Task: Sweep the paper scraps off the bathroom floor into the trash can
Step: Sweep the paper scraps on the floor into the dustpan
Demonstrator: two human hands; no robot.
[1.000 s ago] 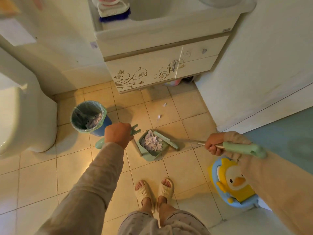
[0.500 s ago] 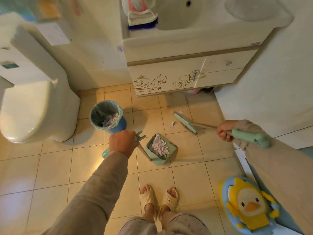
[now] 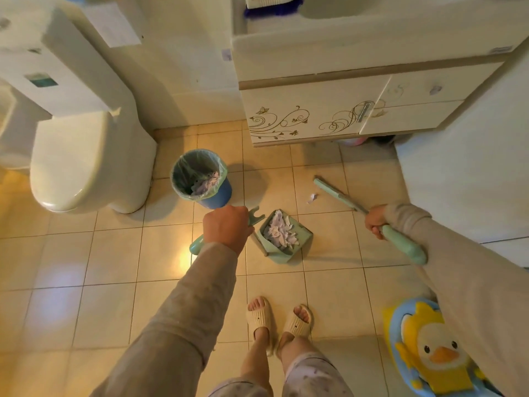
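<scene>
Paper scraps (image 3: 279, 233) in dustpan (image 3: 300, 242) and trash can (image 3: 221, 193)

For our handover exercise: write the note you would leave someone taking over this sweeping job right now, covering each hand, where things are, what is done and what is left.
Left hand: grip shut on the dustpan handle; pan stands on the floor, full of scraps.
Right hand: grip shut on the broom handle; head is on the tiles near the cabinet.
Trash can: beside the toilet, lined, some paper already inside.
Done: most scraps gathered in the pan.
Left: sweep the loose scrap beside the broom head into the pan, then empty the pan into the can.
</scene>
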